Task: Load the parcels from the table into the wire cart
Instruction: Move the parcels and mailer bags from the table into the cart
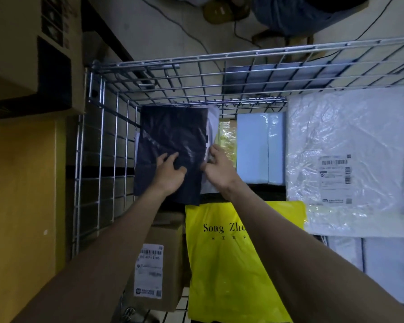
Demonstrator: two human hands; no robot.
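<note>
Dark navy bag, yellow bag, silver wire cart.

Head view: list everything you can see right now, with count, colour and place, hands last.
Silver wire cart: one, centre, holding the parcels.
Dark navy plastic mailer bag: one, far left corner of cart.
Yellow plastic mailer bag with black lettering: one, near centre of cart.
Brown cardboard box with white label: one, near left of cart.
Large white plastic-wrapped parcel with label: one, right of cart.
Pale blue wrapped boxes: two, far centre.
Brown cardboard cartons: stacked outside cart, left.
Left hand: fingers pressing on navy bag.
Right hand: fingers pinching the bag's right edge.
</note>
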